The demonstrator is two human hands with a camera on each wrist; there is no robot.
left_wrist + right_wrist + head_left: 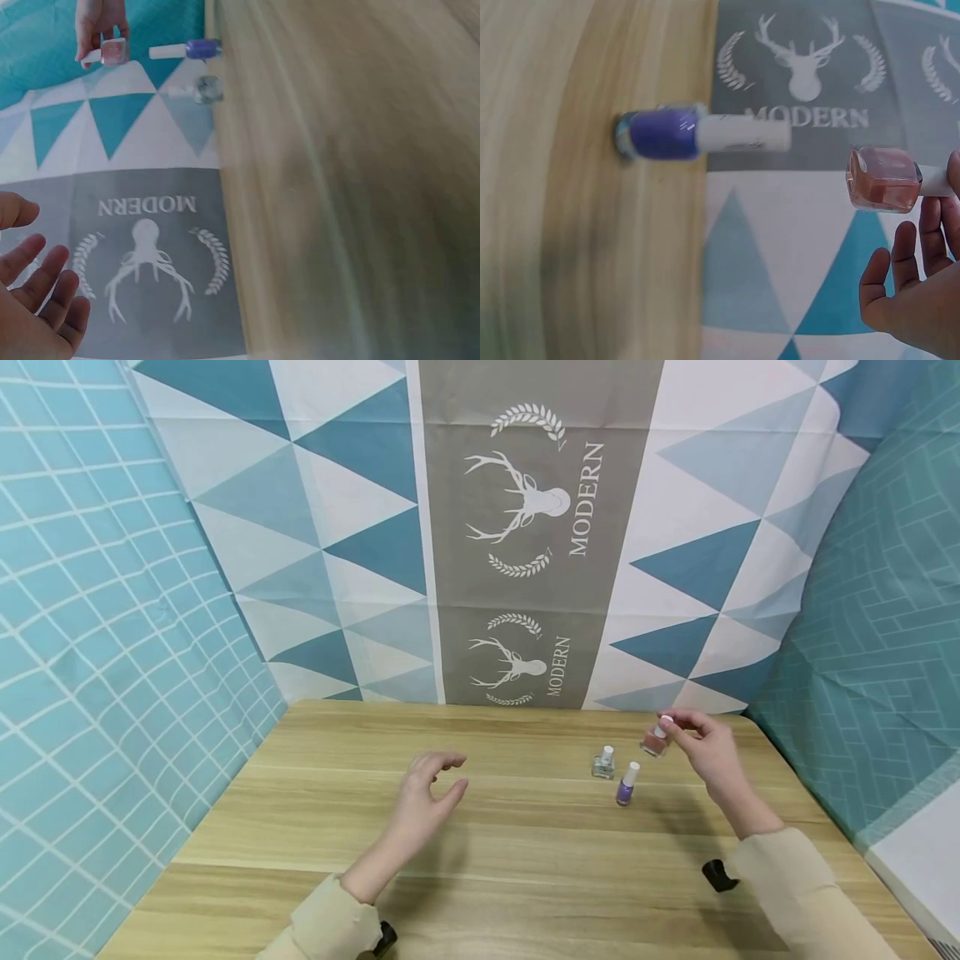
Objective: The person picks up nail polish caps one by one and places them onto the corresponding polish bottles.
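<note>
Near the table's back right, my right hand pinches a bottle of pinkish-brown nail polish by its white cap. In the right wrist view the square glass of this nail polish hangs away from the palm, above the table. Just left of it stand two more bottles: a clear nail polish and, a bit nearer, a slim purple nail polish with a long white cap. My left hand hovers over the middle of the table, holding nothing, its fingers loosely bent and the thumb apart.
The wooden table reaches back to a patterned cloth with deer heads. Blue tiled sheeting hangs on the left and teal sheeting on the right. At the lower right lies a white surface.
</note>
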